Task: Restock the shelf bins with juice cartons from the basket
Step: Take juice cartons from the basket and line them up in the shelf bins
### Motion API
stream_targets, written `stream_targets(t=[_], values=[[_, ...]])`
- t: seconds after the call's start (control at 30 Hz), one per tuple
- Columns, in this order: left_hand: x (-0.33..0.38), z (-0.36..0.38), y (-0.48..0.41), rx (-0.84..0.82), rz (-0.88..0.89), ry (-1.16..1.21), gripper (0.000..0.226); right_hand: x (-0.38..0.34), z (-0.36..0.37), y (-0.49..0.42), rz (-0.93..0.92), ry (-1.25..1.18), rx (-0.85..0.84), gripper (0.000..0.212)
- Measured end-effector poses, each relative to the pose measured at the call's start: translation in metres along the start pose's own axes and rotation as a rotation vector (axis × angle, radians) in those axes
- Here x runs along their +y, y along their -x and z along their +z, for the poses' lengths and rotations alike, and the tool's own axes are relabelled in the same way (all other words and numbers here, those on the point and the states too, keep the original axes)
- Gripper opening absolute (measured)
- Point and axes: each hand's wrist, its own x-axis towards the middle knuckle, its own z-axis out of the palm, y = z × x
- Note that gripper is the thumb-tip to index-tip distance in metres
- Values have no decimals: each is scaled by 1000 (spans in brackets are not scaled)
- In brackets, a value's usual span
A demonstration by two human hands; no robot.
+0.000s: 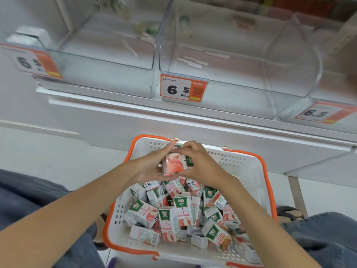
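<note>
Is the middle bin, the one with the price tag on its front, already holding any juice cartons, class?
No: the cartons lie piled in the basket, and the middle bin holds none.

3 clear bins [108,60], 3 price tags [183,89], 1 basket [247,167], 2 hands [148,167], about 30 juice cartons [173,215]

The basket [268,171] sits below and in front of the shelf [135,113], juice cartons [179,215] piled inside. On the shelf, side by side: left bin [108,60], middle bin [222,74], right bin [328,89], a price tag [183,89] on each front. Above the basket's far end, left hand [148,165] and right hand [201,163] grip held cartons [174,164] between them.
</note>
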Motion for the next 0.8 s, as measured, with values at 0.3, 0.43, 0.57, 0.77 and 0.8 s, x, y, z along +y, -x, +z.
stream_targets(t=[0.3, 0.43, 0.57, 0.77, 0.8], values=[[24, -10, 28, 16, 208, 79, 62, -26, -23, -16, 171, -476, 56, 34], [50, -16, 58, -13, 269, -331, 57, -59, -40, -34, 127, -562, 130, 37], [71, -21, 90, 35, 393, -297, 57, -105, -57, -59, 73, -602, -16, 47], [116, -46, 136, 225, 603, -390, 97, -181, -83, -105, 15, -601, -171, 54], [127, -54, 144, 251, 628, -404, 110, -194, -87, -114, -19, -565, -169, 48]])
